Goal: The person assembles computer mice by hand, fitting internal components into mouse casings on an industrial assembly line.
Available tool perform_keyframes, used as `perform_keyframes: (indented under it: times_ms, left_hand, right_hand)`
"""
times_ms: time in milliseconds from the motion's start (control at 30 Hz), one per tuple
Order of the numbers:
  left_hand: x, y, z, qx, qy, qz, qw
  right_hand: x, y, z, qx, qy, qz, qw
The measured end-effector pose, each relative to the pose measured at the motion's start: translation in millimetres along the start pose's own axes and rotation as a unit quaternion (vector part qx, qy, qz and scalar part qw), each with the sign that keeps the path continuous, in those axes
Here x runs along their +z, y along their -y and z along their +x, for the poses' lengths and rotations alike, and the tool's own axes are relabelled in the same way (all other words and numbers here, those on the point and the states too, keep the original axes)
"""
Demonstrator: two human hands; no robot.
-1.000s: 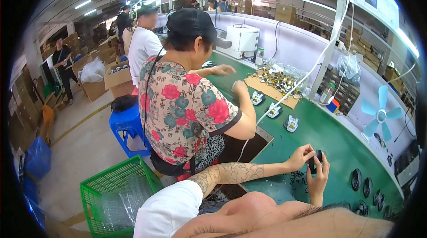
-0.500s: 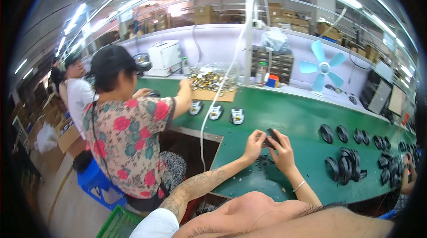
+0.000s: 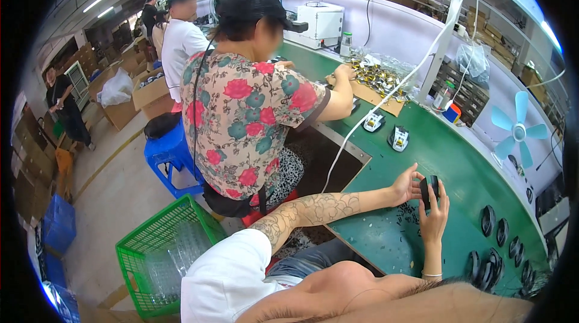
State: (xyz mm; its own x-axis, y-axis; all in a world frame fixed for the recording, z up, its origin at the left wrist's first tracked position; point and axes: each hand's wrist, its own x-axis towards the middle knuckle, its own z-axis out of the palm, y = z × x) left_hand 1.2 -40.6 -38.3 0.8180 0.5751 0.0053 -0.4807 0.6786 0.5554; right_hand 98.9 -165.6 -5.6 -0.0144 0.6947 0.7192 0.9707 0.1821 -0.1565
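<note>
Factory assembly hall with a long green workbench (image 3: 446,172) curving along a pale partition wall (image 3: 404,39). At the near part of the bench, the person's left hand (image 3: 405,187) and right hand (image 3: 434,214) meet over the bench surface, both closed on a small black part (image 3: 430,189) held upright between them; the left fingers grip its left side and the right fingers wrap its right side and lower end. The left forearm, tattooed, reaches in from the lower left; the right wrist carries a thin bracelet (image 3: 431,274). Just below the hands, a scatter of tiny dark pieces (image 3: 405,220) lies on the bench. To the right, rows of black rounded shells (image 3: 497,241) rest on the bench, well apart from the hands. Farther along the bench stand two white-and-black units (image 3: 386,130), and beyond them a sheet of cardboard (image 3: 377,97) bears a heap of small shiny parts (image 3: 377,76). A co-worker in a flowered top (image 3: 247,118) sits on a blue stool (image 3: 166,154) with one hand at that heap. A white machine (image 3: 322,21) stands at the bench's far end, a pale blue fan (image 3: 518,133) at the right edge, and a green plastic crate (image 3: 160,253) on the floor at lower left.
</note>
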Motion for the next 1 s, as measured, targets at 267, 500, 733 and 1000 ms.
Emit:
perform_keyframes:
  times_ms: [267,500,733,1000]
  left_hand:
    - [7.5,0.9,-1.9,-0.005,-0.026,-0.019,0.999]
    - [-0.7,-2.8,-3.9,-0.017,-0.033,-0.018,0.999]
    - [-2.7,-2.5,1.0,-0.013,-0.061,-0.005,0.998]
    - [-4.8,6.7,11.5,0.098,-0.088,0.261,0.956]
  right_hand:
    - [-5.6,2.1,-1.8,0.004,0.010,-0.001,1.000]
    - [-7.4,11.5,1.4,0.030,0.009,0.068,0.997]
    - [-4.6,6.8,1.1,0.012,-0.050,0.071,0.996]
    - [-2.3,-2.8,8.1,0.036,-0.023,0.091,0.995]
